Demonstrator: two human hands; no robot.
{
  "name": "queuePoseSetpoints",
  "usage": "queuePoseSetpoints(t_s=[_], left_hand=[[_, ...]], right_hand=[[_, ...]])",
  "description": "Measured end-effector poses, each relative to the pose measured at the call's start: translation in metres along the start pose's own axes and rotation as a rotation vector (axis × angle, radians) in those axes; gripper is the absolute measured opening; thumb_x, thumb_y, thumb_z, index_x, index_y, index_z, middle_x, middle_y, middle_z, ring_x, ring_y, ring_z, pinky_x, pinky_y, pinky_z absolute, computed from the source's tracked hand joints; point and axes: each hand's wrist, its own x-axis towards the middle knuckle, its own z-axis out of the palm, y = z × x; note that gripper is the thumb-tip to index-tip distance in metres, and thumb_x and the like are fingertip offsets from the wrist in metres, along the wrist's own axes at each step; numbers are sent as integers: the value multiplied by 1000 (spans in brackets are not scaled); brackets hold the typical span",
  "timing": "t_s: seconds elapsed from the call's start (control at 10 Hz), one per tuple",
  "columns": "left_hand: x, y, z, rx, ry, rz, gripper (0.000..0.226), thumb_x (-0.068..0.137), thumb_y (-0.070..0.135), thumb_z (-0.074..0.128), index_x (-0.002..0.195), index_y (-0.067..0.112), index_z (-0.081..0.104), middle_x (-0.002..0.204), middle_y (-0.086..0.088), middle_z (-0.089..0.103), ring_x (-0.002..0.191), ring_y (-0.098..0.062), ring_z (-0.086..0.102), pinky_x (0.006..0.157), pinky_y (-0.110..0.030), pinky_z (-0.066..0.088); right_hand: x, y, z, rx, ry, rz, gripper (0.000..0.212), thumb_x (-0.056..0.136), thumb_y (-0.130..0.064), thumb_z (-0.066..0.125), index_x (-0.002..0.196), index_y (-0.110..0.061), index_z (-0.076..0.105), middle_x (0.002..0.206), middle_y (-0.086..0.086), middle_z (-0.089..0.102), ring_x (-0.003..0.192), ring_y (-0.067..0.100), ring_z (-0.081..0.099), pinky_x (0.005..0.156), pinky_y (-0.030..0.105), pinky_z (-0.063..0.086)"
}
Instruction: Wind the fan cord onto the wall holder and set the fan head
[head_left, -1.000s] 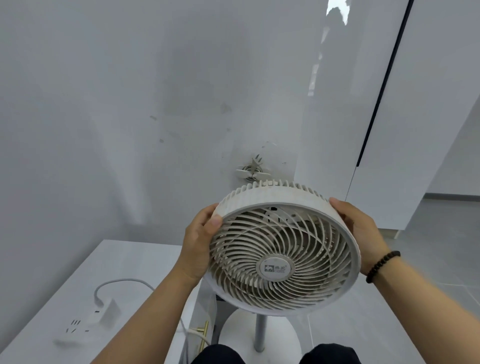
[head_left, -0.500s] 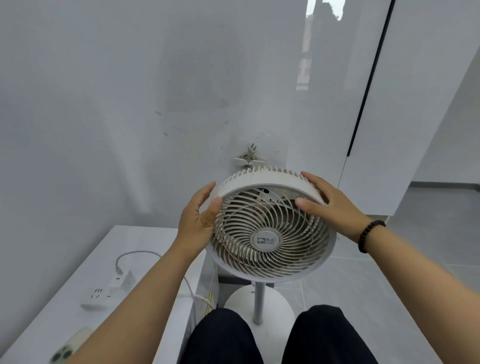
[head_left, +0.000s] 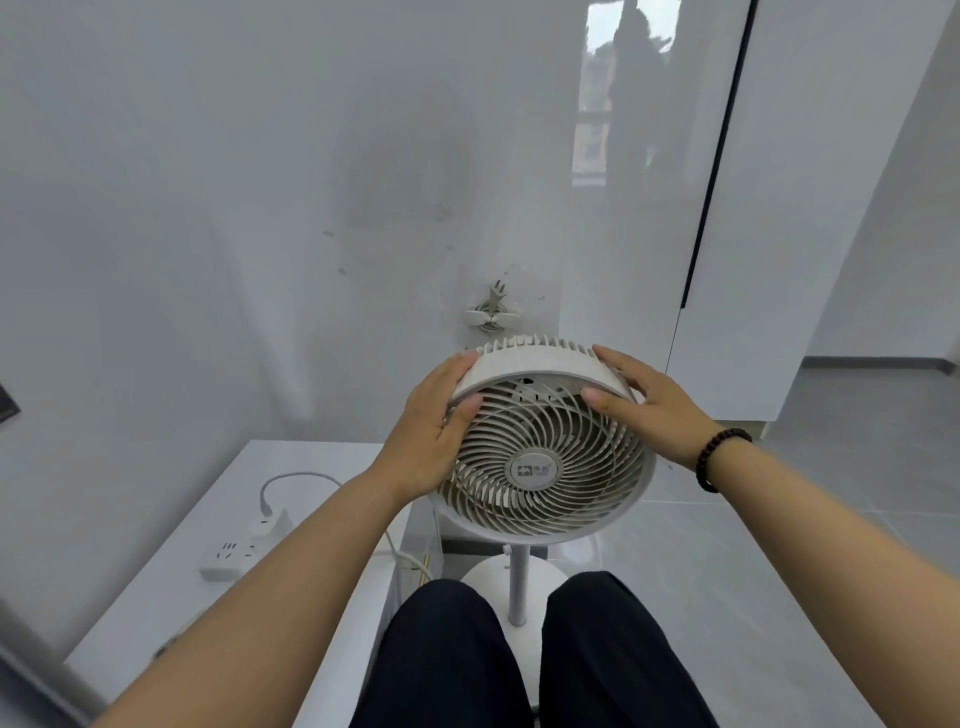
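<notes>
Now that the cord's sitting wound on the wall holder (head_left: 491, 316), both hands are sliding up the fan head (head_left: 545, 447). Left hand (head_left: 435, 426) and right hand (head_left: 652, 402) are gripping its top rim, tilting it down, so looks like it's nearly done.

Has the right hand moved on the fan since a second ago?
Yes. The right hand has slid from the side of the fan head up to the top of its rim, thumb now lying across the grille.
</notes>
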Motion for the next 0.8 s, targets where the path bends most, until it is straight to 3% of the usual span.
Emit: queuePoseSetpoints(t_s=[0.1,0.2,0.4,0.5,0.6,0.8], left_hand=[[-2,6,1,-4,-11,-15,37,101,31,39,137,34,33,124,28,39,110,29,34,88,7,24],[-3,8,-1,-3,-57,-50,46,101,34,41,146,29,31,135,21,35,121,8,36,100,-9,25],[3,14,-10,64,-159,-67,53,99,45,43,148,30,30,148,11,37,132,-5,35,111,-29,29],[7,20,-11,111,-184,-82,59,98,51,39,150,26,29,154,7,34,139,-10,31,114,-29,23],[10,33,-9,146,-202,-72,57,99,46,41,149,22,30,153,5,33,134,-3,28,106,-20,18],[16,45,-5,101,-214,-59,61,96,51,45,150,29,27,158,5,26,144,-13,23,116,-31,18]], right_hand=[[-5,-2,-2,1,-7,7,69,85,-45,62,146,-30,35,148,-9,38,134,14,38,113,39,32],[-7,-6,-5,-22,-22,25,66,87,-43,61,146,-28,34,148,-8,38,133,14,38,112,35,31],[-10,-4,-11,-1,-6,54,64,87,-42,62,145,-26,39,147,-4,42,133,15,40,110,35,32],[-10,-2,-17,31,2,68,63,86,-44,63,143,-29,41,148,-4,42,136,15,37,111,37,32],[-13,-6,-26,25,4,72,62,85,-46,63,141,-31,42,148,-3,40,139,15,32,112,40,30],[-24,-28,-54,23,92,-28,56,81,-51,60,134,-33,50,144,-8,46,135,11,38,111,39,32]])
